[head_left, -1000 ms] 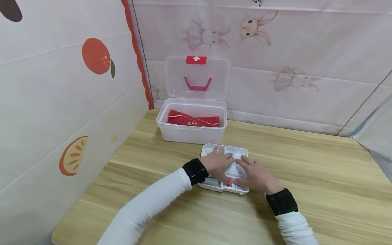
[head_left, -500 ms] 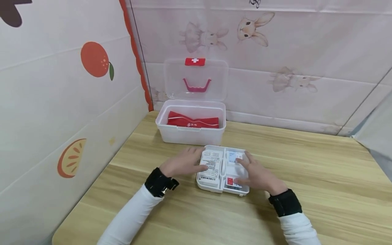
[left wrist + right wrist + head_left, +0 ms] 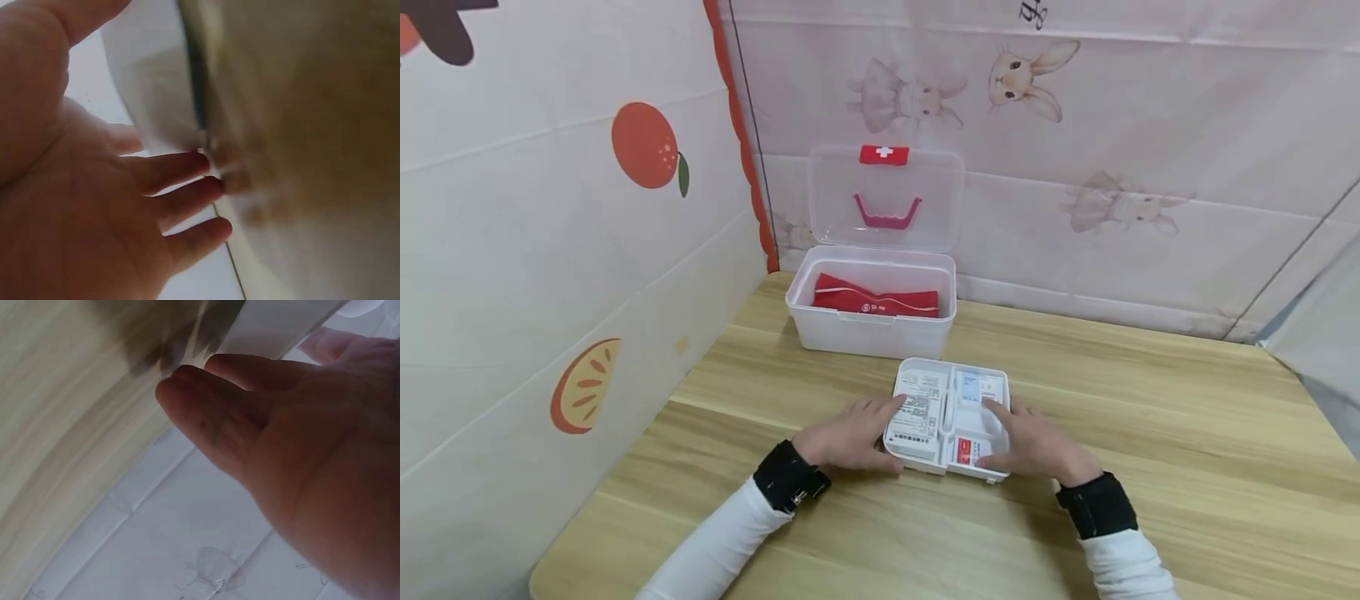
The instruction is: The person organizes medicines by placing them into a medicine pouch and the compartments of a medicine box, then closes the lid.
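A small white plastic case (image 3: 950, 408) lies open on the table. Its left compartment holds a white printed box (image 3: 917, 412); on the right sit a blue-and-white packet (image 3: 972, 386) and a red-and-white packet (image 3: 966, 450). My left hand (image 3: 852, 435) is at the case's left side, fingers extended, thumb toward the near corner. In the left wrist view, the left hand's fingertips (image 3: 209, 234) are close to the tabletop. On the opposite side, my right hand (image 3: 1037, 442) reaches over the right rim with index finger and thumb apart. Whether either hand presses the case is unclear.
Behind the case stands a clear plastic first-aid box (image 3: 871, 333), its lid (image 3: 887, 187) raised against the wall, with a folded red cloth item (image 3: 876, 300) inside. A patterned sheet covers the left and back walls. The wooden table (image 3: 1150, 400) extends to the right.
My left hand has moved left, off the case's contents to its left side, uncovering the printed box. The right hand has drawn back slightly toward the right rim. The clear box stays put.
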{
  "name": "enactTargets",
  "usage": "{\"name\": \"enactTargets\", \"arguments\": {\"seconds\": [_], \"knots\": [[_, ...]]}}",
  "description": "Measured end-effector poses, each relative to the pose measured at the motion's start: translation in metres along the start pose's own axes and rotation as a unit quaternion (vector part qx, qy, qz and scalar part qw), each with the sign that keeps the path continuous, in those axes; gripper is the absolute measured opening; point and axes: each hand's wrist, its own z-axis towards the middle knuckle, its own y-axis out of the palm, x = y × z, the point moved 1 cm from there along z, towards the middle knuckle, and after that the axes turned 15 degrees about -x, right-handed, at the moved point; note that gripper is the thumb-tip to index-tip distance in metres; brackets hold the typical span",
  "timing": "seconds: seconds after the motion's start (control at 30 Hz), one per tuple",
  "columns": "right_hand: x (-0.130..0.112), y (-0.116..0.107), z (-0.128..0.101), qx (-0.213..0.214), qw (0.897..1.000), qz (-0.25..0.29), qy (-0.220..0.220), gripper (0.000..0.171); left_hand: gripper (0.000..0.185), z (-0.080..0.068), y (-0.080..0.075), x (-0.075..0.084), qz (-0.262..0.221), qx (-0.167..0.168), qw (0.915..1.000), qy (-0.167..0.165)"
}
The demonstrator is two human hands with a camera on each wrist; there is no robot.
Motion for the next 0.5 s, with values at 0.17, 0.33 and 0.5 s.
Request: {"name": "enactTargets", "arguments": {"seconds": [0.17, 0.33, 0.5], "knots": [[0.001, 0.002, 0.001, 0.012, 1.0, -0.001, -0.016, 0.102, 0.099, 0.0, 0.003, -0.002, -0.013, 0.022, 0.9995, 0.018], [0.004, 0.007, 0.004, 0.026, 0.999, 0.025, -0.04, 0.106, 0.1, -0.004, 0.003, 0.0, -0.019, 0.028, 0.9986, 0.039], [0.002, 0.011, 0.005, 0.032, 0.995, 0.077, -0.056, 0.114, 0.1, -0.009, 0.003, 0.004, -0.014, 0.03, 0.9983, 0.047]]}}
